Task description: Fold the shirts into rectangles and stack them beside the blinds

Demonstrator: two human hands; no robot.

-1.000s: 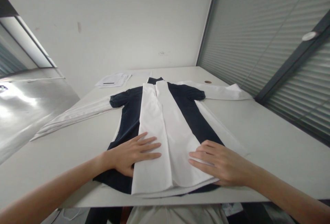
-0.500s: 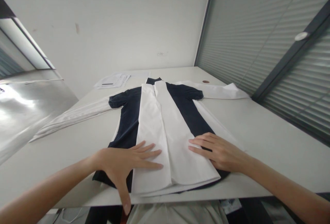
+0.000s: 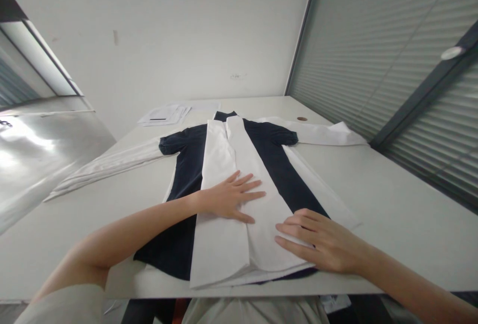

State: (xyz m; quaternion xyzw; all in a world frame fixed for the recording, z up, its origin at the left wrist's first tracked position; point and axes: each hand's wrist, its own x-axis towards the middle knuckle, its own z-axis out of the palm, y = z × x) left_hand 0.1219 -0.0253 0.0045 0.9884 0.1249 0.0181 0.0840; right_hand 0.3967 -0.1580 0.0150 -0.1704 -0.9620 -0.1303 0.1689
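A dark navy short-sleeved top (image 3: 186,164) lies spread flat, with its collar at the far end. Down its middle runs a folded white garment (image 3: 220,249) with a lengthwise seam or gap; I cannot tell its exact kind. Under the navy top lies a white long-sleeved garment (image 3: 324,134), its sleeves stretched out to both sides. My left hand (image 3: 231,197), open with fingers spread, rests flat on the middle of the folded white garment. At that garment's lower right edge, my right hand (image 3: 323,242) lies with its fingers apart and slightly bent.
All the clothes lie on a white table (image 3: 403,204), whose front edge is close to my body. Paper sheets (image 3: 166,114) lie at the back left, and a round brown spot (image 3: 301,119) shows at the back right. Window blinds (image 3: 373,55) border the right side.
My left hand has moved forward and right, from the lower left of the white garment to its middle. My right hand has shifted slightly toward the front edge.
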